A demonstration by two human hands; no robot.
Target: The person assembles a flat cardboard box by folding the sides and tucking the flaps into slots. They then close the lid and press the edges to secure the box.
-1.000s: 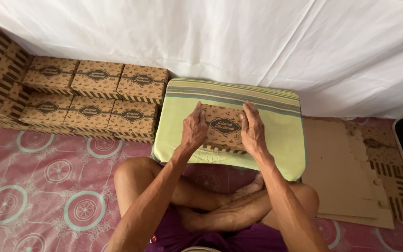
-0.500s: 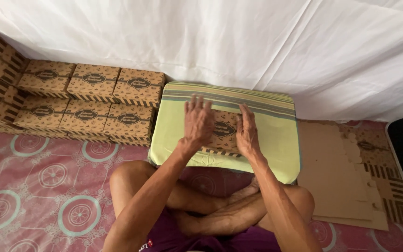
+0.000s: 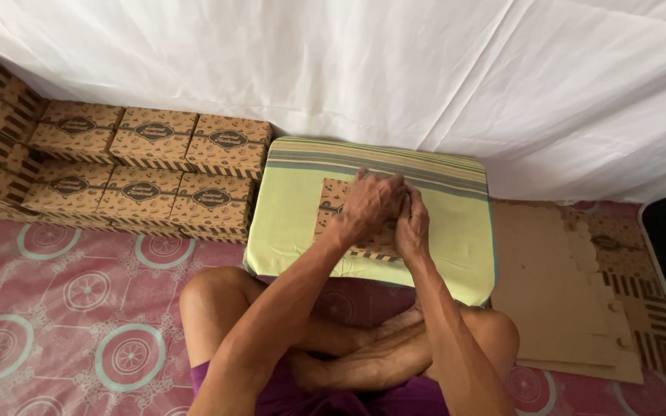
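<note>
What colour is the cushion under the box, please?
Light green cushion with grey-striped far edge, in the head view.

A pink floor mat (image 3: 55,308) with round patterns carries everything. On it stands a green striped cushion (image 3: 294,216), with a small brown printed box (image 3: 333,204) lying on top. Left of the cushion, folded boxes (image 3: 148,166) are stacked in rows. Right of it, flat cardboard sheets (image 3: 556,293) lie in a pile.

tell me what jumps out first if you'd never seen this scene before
Both hands, the left hand and the right hand, press together on a patterned brown cardboard box lying on a yellow-green striped cushion at the centre. To the left, a stack of matching boxes stands against the white sheet. Flat cardboard sheets lie on the right, over the pink patterned floor cloth.
</note>
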